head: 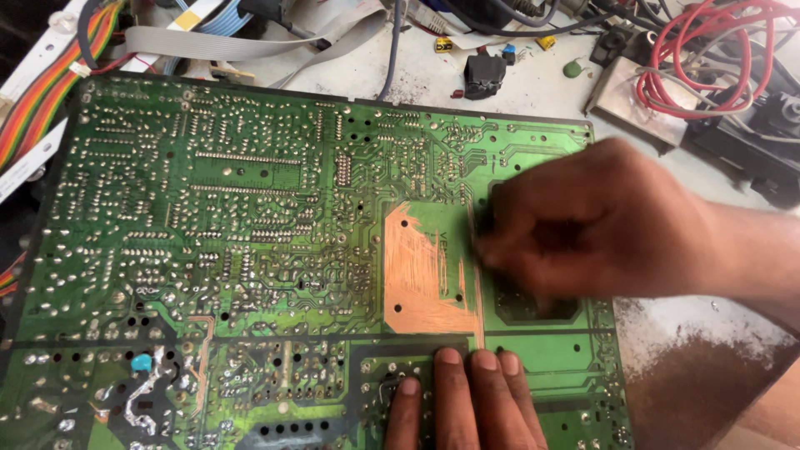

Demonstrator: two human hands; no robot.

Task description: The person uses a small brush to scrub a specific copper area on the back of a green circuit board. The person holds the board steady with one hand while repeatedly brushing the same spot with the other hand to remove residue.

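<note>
Right hand (pixel 583 221) was bunched tight and blurred, fingertips pressed against the big green circuit board (pixel 208 233) right beside a scraped bare-copper patch (pixel 417 275); whether it pinched anything, I couldn't tell. Left hand (pixel 462 404) lay flat, fingers together, pinning the board's near edge just below the patch. Beyond the board's far edge, coiled red wires (pixel 708 58) and a rainbow ribbon cable (pixel 46 87) cluttered the dusty white table (pixel 717 325).

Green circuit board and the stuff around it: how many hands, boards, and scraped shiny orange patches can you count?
Large green circuit board, solder side up: 1
Scraped bare copper patch on the board: 1
Hands: 2, the left hand pressing on the board's near edge, the right hand closed and blurred beside the patch
Total: 4
</note>
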